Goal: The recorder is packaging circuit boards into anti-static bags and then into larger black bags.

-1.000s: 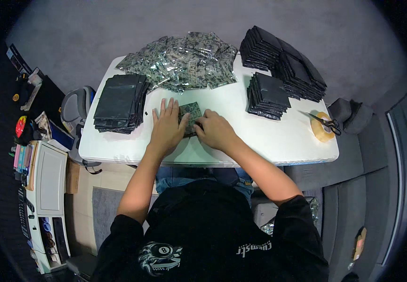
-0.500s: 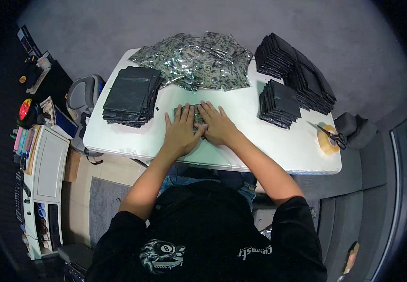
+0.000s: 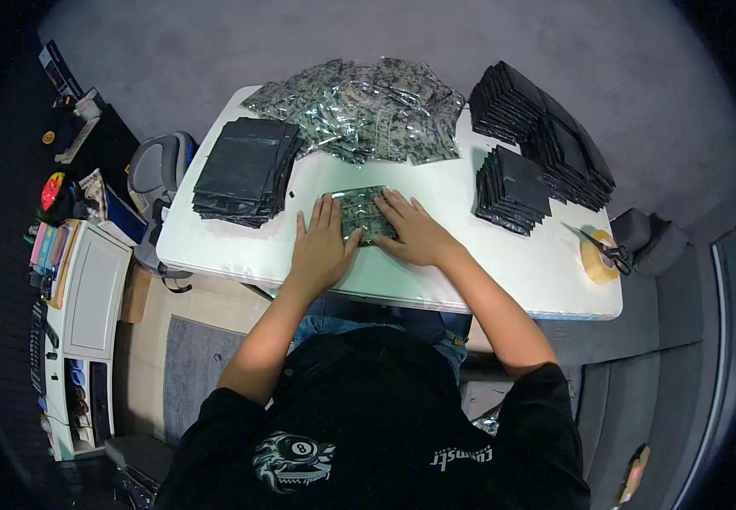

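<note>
A flat camouflage-patterned packet in shiny clear plastic [image 3: 366, 216] lies on the white table [image 3: 444, 272] near its front edge. My left hand [image 3: 323, 246] rests flat along the packet's left side, fingers stretched out. On its right side my right hand [image 3: 416, 229] lies with fingers spread, their tips on the plastic. Neither hand grips it; the packet's middle shows between them. Beyond it, a wide heap of similar camouflage packets [image 3: 359, 110] covers the far part of the table.
Flat black plastic mailer bags [image 3: 244, 170] are stacked at the left. Filled black parcels stand at the right in a smaller stack [image 3: 512, 187] and larger stacks [image 3: 555, 136]. Scissors [image 3: 613, 253] lie on a roll of tape [image 3: 597, 259] at the right corner. A grey chair [image 3: 159, 166] stands left.
My hands have moved apart, the right one shifting right, and more of the packet shows between them. The whole view has shifted slightly.
</note>
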Demonstrator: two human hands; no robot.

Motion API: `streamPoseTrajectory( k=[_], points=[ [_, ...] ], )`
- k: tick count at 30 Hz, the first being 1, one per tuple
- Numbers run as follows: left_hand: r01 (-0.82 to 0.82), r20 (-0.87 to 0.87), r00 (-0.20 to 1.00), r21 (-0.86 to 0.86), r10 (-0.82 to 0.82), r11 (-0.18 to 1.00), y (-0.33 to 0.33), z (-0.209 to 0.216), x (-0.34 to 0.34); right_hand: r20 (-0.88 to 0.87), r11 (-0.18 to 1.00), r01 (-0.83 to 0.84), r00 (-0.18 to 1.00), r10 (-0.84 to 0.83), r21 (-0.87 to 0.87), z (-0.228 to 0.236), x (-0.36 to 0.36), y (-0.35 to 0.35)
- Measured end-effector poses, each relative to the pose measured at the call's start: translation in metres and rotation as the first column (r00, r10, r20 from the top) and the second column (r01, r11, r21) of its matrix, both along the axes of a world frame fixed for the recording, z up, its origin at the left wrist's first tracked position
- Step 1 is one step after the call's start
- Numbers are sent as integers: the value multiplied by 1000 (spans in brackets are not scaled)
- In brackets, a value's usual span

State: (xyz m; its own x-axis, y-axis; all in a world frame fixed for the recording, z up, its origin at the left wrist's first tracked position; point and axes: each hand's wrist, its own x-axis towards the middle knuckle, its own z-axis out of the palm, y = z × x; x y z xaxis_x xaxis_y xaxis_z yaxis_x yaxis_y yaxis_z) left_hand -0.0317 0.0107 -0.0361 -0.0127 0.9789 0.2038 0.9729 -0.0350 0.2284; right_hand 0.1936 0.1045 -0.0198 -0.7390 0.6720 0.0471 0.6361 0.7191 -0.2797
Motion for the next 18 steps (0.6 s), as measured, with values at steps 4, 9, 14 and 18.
streamPoseTrajectory(
  k=[4,9,14,18],
  points=[
    [118,68,989,195,-134,974,-9,-1,-17,-10,997,-75,997,75,-20,10,10,-3],
    [109,334,916,330,-224,938,-28,58,-20,1,996,77,997,-77,37,7,-20,-32],
    [-59,226,971,556,-83,829,-29,91,-65,-95,995,-97,991,99,26,35,-61,-40],
    [-181,167,980,504,110,844,-28,95,-103,-298,990,-135,945,137,26,51,-100,-29]
  ],
)
